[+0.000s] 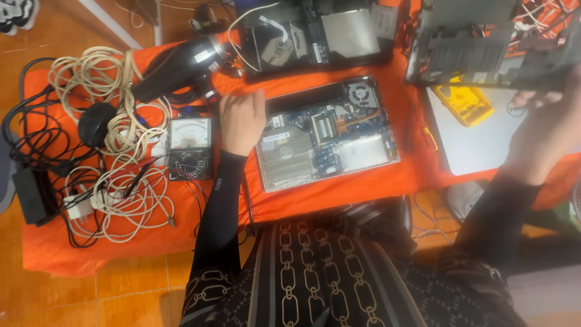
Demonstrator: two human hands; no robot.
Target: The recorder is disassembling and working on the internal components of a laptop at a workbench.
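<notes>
Fingers of left hand [241,121] flat beside opened laptop [327,134]; right hand [548,130] gripping laptop cover [484,51]

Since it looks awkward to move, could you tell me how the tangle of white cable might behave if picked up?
The white cable would probably hang floppy, since it lies in loose loops. It may drag the black cable woven through it.

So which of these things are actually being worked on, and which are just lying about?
In hand:
- opened laptop base, under the left hand
- dark laptop shell, held by the right hand

Lying about:
- heat gun
- analogue meter
- white cables
- yellow meter
</notes>
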